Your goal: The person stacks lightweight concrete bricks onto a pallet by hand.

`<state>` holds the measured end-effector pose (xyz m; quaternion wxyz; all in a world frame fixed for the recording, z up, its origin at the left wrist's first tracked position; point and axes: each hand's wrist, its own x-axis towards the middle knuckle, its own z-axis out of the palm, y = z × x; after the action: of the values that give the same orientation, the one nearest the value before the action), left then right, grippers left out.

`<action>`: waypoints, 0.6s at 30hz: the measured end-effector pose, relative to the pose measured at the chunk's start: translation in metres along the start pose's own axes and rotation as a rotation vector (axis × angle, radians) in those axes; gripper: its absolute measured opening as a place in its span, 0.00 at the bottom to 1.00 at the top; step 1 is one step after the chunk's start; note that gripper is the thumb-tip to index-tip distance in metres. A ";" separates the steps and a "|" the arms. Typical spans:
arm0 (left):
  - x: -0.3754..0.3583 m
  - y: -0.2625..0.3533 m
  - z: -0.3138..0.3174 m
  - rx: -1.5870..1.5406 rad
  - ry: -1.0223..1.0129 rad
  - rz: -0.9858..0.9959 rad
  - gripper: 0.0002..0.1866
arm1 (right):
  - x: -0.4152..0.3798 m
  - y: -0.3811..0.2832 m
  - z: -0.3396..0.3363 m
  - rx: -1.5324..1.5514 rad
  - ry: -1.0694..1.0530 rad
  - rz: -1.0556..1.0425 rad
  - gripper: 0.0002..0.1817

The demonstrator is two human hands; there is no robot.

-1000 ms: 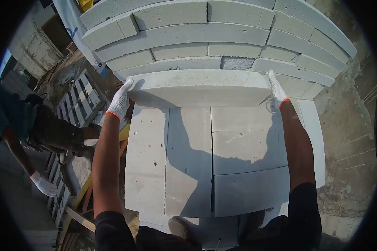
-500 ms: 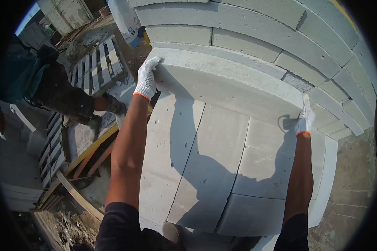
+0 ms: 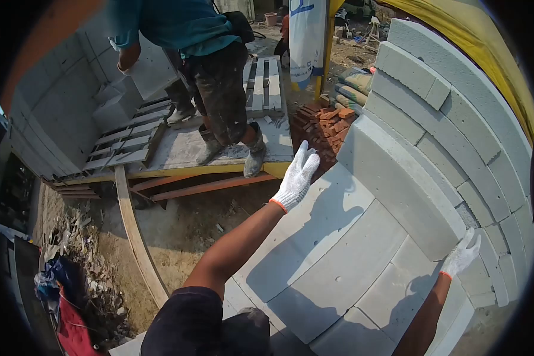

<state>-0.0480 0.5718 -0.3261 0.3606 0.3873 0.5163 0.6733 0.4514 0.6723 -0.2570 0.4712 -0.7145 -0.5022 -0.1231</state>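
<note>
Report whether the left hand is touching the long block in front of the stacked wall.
Apart. The head view shows a clear gap between the left hand and the left end of the long block.

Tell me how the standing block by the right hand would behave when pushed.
The block is probably stiff: it looks thick and solid. It seems to stand on a narrow side, so it may tip. Flat faces make rolling unlikely.

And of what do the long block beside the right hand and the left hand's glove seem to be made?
Long block: probably aerated concrete, matte; its faces look pale and chalky.
Left glove: seemingly knitted fabric, soft and matte, from its white, grainy surface; fibre unclear.
</note>
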 end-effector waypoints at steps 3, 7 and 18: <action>-0.111 0.018 -0.107 -0.027 0.222 -0.161 0.38 | -0.075 -0.105 -0.019 0.291 -0.276 -0.445 0.37; -0.198 0.024 -0.249 -0.186 0.754 -0.347 0.49 | -0.163 -0.214 -0.052 0.486 -0.675 -0.833 0.45; -0.204 0.314 -0.419 -0.643 0.737 0.532 0.50 | -0.194 -0.453 -0.010 1.891 -1.496 0.363 0.56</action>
<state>-0.3595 0.1525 -0.1201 0.0736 0.1137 0.2611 0.9558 -0.0137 0.5708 -0.1293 0.4104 -0.0442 -0.4341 0.8007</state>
